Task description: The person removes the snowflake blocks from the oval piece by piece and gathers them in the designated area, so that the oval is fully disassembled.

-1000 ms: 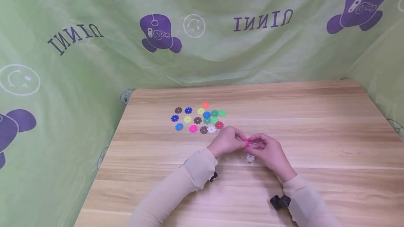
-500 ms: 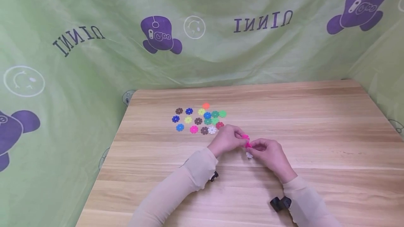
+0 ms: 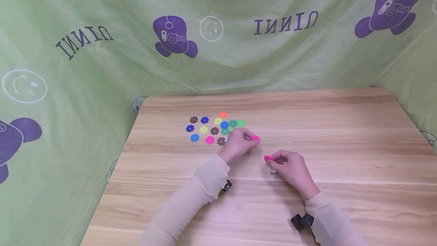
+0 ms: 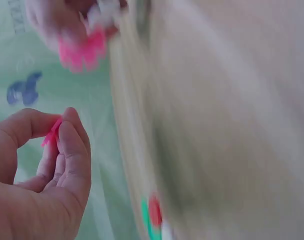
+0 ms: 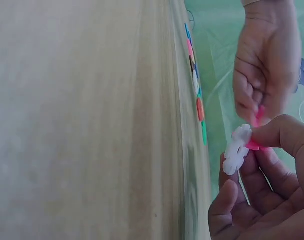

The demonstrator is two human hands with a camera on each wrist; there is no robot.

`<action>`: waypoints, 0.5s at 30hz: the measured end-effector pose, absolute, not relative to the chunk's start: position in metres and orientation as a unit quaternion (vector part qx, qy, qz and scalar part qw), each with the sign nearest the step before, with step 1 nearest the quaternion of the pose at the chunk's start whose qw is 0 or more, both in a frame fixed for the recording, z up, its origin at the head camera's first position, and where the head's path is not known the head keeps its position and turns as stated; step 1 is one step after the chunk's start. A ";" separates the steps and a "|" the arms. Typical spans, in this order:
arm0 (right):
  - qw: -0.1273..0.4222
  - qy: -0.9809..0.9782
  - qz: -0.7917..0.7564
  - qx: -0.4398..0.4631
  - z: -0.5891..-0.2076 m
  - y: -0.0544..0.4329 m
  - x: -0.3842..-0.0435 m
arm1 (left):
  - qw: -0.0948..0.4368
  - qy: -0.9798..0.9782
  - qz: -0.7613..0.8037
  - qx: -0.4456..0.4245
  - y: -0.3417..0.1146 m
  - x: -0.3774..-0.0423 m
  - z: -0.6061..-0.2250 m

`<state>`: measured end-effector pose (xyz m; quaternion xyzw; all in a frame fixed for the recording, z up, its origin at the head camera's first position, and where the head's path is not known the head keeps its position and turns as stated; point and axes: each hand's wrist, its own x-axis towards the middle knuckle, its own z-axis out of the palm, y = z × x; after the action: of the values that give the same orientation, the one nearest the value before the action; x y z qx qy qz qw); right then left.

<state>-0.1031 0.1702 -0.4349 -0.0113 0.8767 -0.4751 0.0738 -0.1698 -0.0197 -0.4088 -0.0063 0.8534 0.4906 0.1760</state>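
In the head view my left hand [image 3: 239, 143] pinches a pink snowflake disc [image 3: 255, 139] between thumb and fingers, just right of the scattered discs. That pink disc shows edge-on at the fingertips in the left wrist view. Lower and to the right, my right hand [image 3: 291, 166] pinches a second pink snowflake disc [image 5: 253, 145]. Attached to it is a white snowflake disc [image 5: 237, 150], standing at an angle. A gap separates the two hands. How far the white piece slots into the pink one is hidden by the thumb.
Several flat snowflake discs lie left of the hands, among them brown [image 3: 194, 119], dark blue [image 3: 189, 128], yellow [image 3: 203, 129], pink [image 3: 209, 140] and orange [image 3: 223, 114] ones. My left hand covers some of them. Behind the wooden table [image 3: 327, 124] hangs a green curtain [image 3: 232, 63].
My left hand has moved up and left with its pink disc, which has come apart from the right hand's piece. The right hand has hardly moved and still holds the pink and white discs.
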 end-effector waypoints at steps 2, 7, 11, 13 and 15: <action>0.082 0.877 -0.473 -0.006 -0.435 0.172 -0.104 | 0.161 0.856 0.490 -0.025 -0.032 -0.176 -0.409; 0.087 0.873 -0.481 0.006 -0.437 0.177 -0.105 | 0.129 0.870 0.474 -0.040 -0.061 -0.191 -0.413; 0.094 0.863 -0.497 0.000 -0.437 0.178 -0.106 | 0.101 0.883 0.457 -0.028 -0.071 -0.202 -0.420; 0.099 0.859 -0.501 -0.005 -0.437 0.176 -0.105 | 0.093 0.893 0.440 -0.020 -0.070 -0.207 -0.422; 0.102 0.858 -0.504 -0.007 -0.436 0.175 -0.105 | 0.088 0.903 0.420 -0.009 -0.067 -0.211 -0.423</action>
<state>-0.1047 0.1746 -0.4360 -0.0069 0.8577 -0.5039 0.1020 -0.2113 -0.0674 -0.4234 -0.0093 0.9032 0.4199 0.0878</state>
